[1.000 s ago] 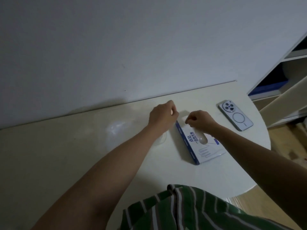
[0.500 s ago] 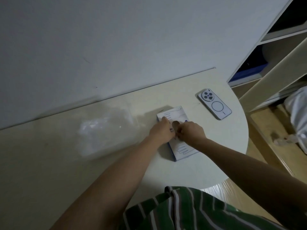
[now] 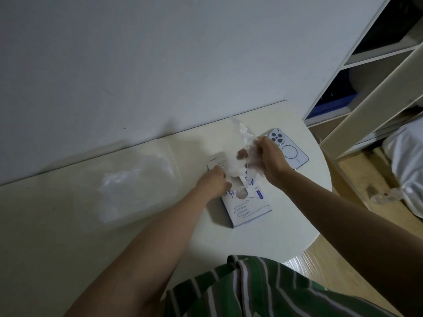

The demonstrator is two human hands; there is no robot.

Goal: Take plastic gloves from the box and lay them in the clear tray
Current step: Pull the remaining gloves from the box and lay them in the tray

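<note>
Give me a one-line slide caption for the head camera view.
Right hand holds a plastic glove above the box, left hand rests on the box, clear tray to their left.

glove (image 3: 240,139): thin clear plastic film | box (image 3: 250,209): matt printed card | tray (image 3: 170,154): clear plastic

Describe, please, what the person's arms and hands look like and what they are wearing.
The left arm and right arm are bare, with no sleeve, watch or bracelet in view. The left hand and right hand wear no gloves; any ring is too blurred to tell. A green shirt with pale and dark stripes shows below.
</note>
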